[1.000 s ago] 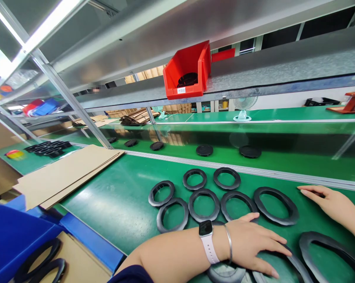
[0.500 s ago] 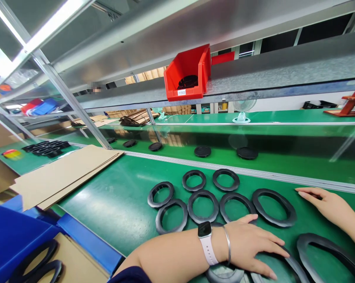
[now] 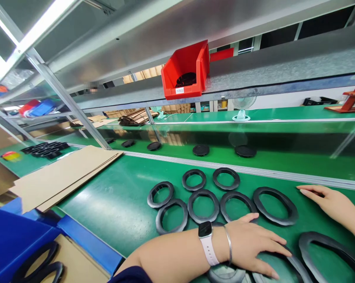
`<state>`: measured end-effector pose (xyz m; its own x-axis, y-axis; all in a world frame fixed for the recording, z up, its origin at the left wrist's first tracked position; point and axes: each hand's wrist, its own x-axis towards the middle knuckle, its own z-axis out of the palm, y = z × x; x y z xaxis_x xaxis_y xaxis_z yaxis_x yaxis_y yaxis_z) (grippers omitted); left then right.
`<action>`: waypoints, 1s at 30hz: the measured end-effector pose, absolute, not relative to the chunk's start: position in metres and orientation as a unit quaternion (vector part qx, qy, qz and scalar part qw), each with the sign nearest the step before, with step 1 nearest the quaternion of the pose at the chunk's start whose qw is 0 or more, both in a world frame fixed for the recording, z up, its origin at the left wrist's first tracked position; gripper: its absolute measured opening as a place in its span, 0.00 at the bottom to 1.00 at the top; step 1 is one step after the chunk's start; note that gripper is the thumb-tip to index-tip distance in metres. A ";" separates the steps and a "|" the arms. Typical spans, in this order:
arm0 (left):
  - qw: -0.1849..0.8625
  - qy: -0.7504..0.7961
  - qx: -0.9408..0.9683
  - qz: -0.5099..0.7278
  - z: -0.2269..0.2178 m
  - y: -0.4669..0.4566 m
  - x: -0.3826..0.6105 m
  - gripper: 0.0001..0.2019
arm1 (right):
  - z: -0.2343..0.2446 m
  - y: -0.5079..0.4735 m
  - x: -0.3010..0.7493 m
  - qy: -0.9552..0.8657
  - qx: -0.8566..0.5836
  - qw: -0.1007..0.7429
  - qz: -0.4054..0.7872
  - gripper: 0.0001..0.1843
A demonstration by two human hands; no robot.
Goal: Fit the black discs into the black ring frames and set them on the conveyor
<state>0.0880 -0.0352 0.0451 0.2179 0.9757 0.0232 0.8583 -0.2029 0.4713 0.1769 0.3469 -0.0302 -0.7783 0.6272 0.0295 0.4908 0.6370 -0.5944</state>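
My left hand [image 3: 255,245], wearing a watch and a bracelet, lies palm down with fingers spread over a black ring [image 3: 298,264] at the bottom of the view. Its fingertips rest against that ring, and the palm hides part of it. Farther right, my right hand [image 3: 327,202] hovers near or touches the green worktop [image 3: 107,212], thumb and fingers brought together. A dark spot shows between them; whether it is an object or shadow is unclear. Between the hands sits an oval black ring [image 3: 292,212], and a larger ring [image 3: 308,251] lies below my right hand.
Several more black rings [image 3: 203,206] lie left of my hands. Behind a metal rail, black discs [image 3: 201,150] sit on a green strip. A red bin [image 3: 199,74] stands on the overhead shelf. Cardboard sheets [image 3: 68,173] and a blue box [image 3: 15,232] are at left.
The view has shifted very slightly. Both hands keep nearly the same place and pose, and the rings lie as before.
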 end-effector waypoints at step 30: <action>0.175 0.603 0.758 0.180 0.043 -0.035 0.089 0.24 | -0.023 0.337 0.177 -0.888 -0.324 0.123 0.302 0.35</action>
